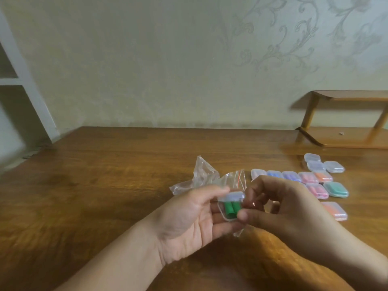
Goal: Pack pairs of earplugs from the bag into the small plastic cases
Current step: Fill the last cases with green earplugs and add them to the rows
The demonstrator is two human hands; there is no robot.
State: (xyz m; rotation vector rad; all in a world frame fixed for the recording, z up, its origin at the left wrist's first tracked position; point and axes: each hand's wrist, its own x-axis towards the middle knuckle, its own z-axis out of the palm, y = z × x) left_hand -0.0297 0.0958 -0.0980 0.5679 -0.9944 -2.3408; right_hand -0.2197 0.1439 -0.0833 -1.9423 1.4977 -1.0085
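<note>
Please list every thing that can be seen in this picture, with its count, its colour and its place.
open case: one, clear, held between both hands
earplugs: two, green, in the open case
closed cases: about a dozen, clear, earplugs blue, pink, orange, green inside some, table right
bag: one, clear, red-lined seal, behind hands
table: one, brown wood
small shelf: one, wood, far right
left hand: holds case
right hand: at case

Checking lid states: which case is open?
The case held between both hands, left hand and right hand: lid up, two green earplugs showing. The cases on the table all look shut.
</note>
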